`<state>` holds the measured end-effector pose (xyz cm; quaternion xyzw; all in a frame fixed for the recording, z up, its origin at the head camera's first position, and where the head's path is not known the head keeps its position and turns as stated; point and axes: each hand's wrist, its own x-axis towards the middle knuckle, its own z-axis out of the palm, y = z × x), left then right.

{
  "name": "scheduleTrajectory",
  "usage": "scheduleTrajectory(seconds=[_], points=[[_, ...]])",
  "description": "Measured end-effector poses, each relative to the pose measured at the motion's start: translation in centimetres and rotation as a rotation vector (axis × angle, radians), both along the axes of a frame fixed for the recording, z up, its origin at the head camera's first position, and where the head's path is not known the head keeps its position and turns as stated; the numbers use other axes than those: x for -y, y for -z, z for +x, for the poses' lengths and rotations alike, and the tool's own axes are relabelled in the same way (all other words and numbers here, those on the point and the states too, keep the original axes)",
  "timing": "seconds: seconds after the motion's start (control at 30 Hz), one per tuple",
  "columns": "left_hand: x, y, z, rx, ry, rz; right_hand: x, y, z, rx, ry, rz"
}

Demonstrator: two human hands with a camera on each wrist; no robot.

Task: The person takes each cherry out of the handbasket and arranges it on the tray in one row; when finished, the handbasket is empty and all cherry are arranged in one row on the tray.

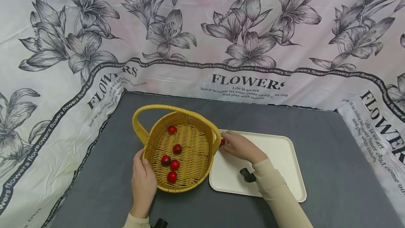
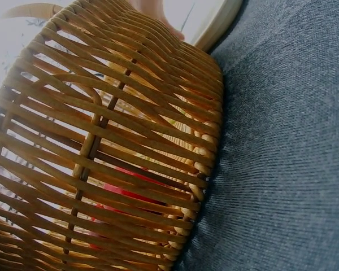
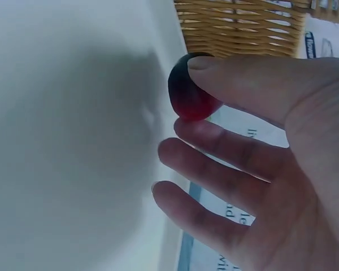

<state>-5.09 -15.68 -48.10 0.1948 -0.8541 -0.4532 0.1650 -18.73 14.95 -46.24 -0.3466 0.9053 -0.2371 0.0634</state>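
A yellow wicker basket with an arched handle stands tilted toward the head camera, several red cherries lying inside. My left hand holds the basket by its left side, thumb near the rim; the left wrist view is filled by the woven wall, with red showing through the gaps. Just right of the basket, over the white tray, my right hand pinches a dark red cherry between thumb and index finger. The other fingers of that hand are spread apart.
The tray lies against the basket's right side on a grey tabletop. White cloth printed with flowers hangs behind and along both sides. A dark wrist strap piece juts out by the right sleeve.
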Motion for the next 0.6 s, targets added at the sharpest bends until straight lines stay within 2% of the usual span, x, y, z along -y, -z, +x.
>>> scheduleTrajectory(seconds=[0.3, 0.6], points=[[-0.01, 0.13, -0.01, -0.012, 0.002, 0.001, 0.49, 0.52, -0.12, -0.05, 0.026, 0.055], [0.05, 0.24, -0.02, -0.024, -0.007, 0.002, 0.47, 0.27, 0.01, -0.05, 0.022, 0.068]])
